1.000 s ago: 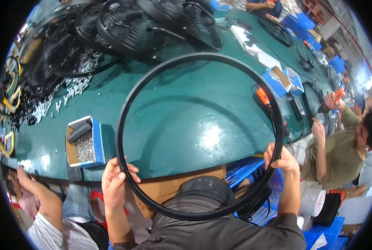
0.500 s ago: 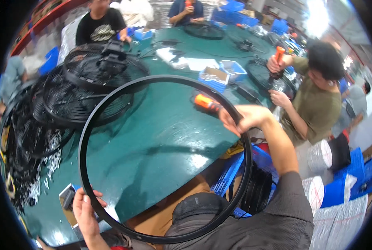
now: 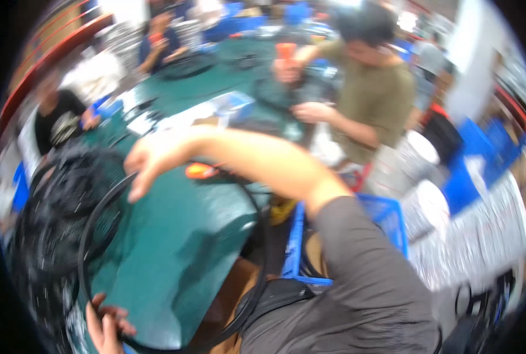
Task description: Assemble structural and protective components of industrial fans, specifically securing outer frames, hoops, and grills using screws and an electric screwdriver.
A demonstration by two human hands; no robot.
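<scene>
A large thin black ring [image 3: 84, 259], like a fan-guard rim, is held up over the green table [image 3: 157, 253]. My right hand [image 3: 160, 156] grips its upper left part, fingers pointing down and the forearm stretched across the view. Lower on the same side, my left hand [image 3: 105, 324] has the ring between thumb and fingers. Through the hoop, just under my right forearm, shows the orange end of a handheld tool [image 3: 200, 171] lying on the table. Motion blurs the picture.
Black fan grilles [image 3: 68, 194] are piled at the left table edge. Opposite, a person in an olive shirt [image 3: 378, 94] holds an orange tool over a round black part. A blue crate [image 3: 387, 218] stands right of the table, near white rolls [image 3: 425, 203]. Other people sit beyond.
My right hand has swung left with the ring, from its right side of the view to the upper left. The view has turned right. Both hands still hold the ring.
</scene>
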